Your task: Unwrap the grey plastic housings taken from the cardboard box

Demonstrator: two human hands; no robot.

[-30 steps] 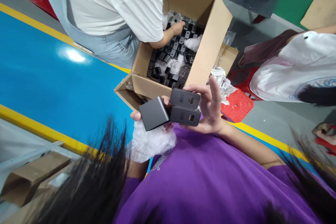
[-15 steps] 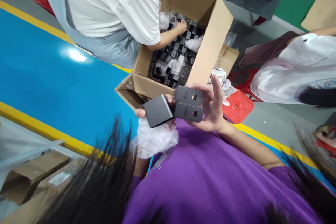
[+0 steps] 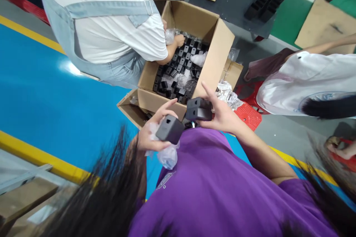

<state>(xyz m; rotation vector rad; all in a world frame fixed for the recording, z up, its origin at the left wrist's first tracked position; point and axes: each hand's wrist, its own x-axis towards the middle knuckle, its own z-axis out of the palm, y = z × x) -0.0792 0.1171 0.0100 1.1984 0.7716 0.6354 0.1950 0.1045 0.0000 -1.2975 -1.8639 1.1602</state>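
My left hand (image 3: pixel 150 135) is closed around a dark grey charger block (image 3: pixel 170 129) and a crumpled clear plastic bag (image 3: pixel 166 154) that hangs below it. My right hand (image 3: pixel 221 113) grips two stacked dark grey charger blocks (image 3: pixel 198 109), thumb and fingers around them, index finger sticking up. Both hands are held in front of my purple shirt. Just beyond them stands an open cardboard box (image 3: pixel 214 50) filled with several black charger blocks (image 3: pixel 180 66).
A person in a white shirt and denim overalls (image 3: pixel 105 26) reaches a hand (image 3: pixel 179 40) into the box. Another person in white (image 3: pixel 303 77) sits at right by a red plastic stool (image 3: pixel 247 113). Crumpled plastic bags (image 3: pixel 225 92) lie beside the box. Blue floor with yellow lines lies left.
My left hand has pulled its block and bag apart from the two in my right hand and turned it. The view has shifted, and the other person's hand moved further back in the box.
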